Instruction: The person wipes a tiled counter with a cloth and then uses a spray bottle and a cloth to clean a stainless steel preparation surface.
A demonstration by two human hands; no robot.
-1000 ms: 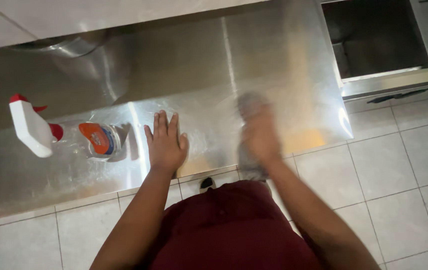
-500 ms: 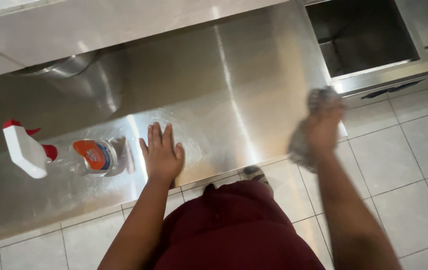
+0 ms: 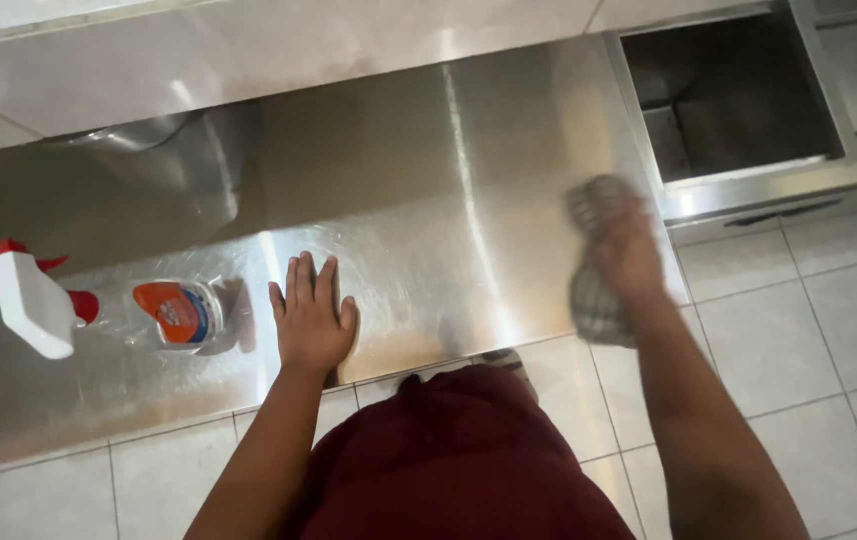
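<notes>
Head view shows the right hand [image 3: 626, 250] clutching a grey cleaning cloth [image 3: 596, 300] against the right end of the stainless steel counter [image 3: 428, 250], blurred. Left hand [image 3: 310, 322] lies flat, fingers spread, holding nothing, with a spray bottle [image 3: 108, 312] lying just to its left. Smeared sheen beside that palm suggests wiping is partly done, the stretch under the bottle apparently left.
</notes>
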